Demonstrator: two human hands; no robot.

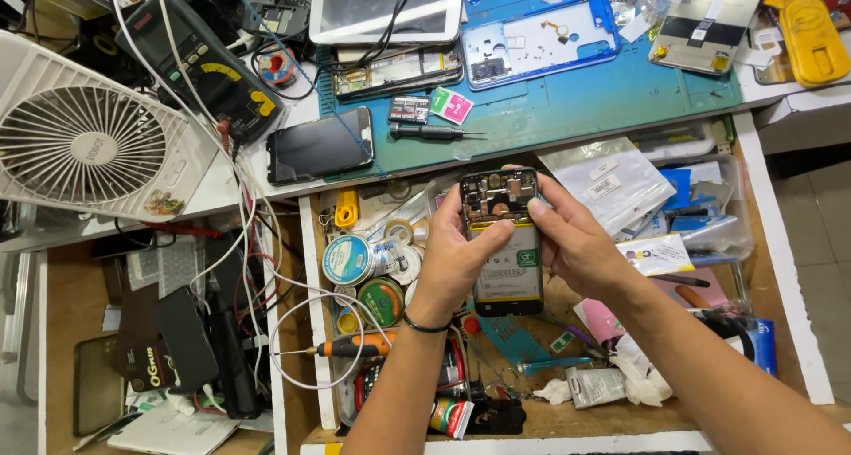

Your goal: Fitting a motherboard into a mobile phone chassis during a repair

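Both hands, left hand point(456, 255) and right hand point(576, 242), clasp an opened black smartphone with exposed circuit board and battery point(505, 242) from either side, held above a cluttered wooden drawer point(771, 269) below the tabletop point(567, 109).

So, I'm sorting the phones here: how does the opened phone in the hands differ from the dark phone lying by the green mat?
The opened phone is held in the air by the left hand and right hand; the dark phone lies flat on the white bench. The opened phone shows battery and circuit board; the dark phone shows only a glossy black face. Both are slim rectangles.
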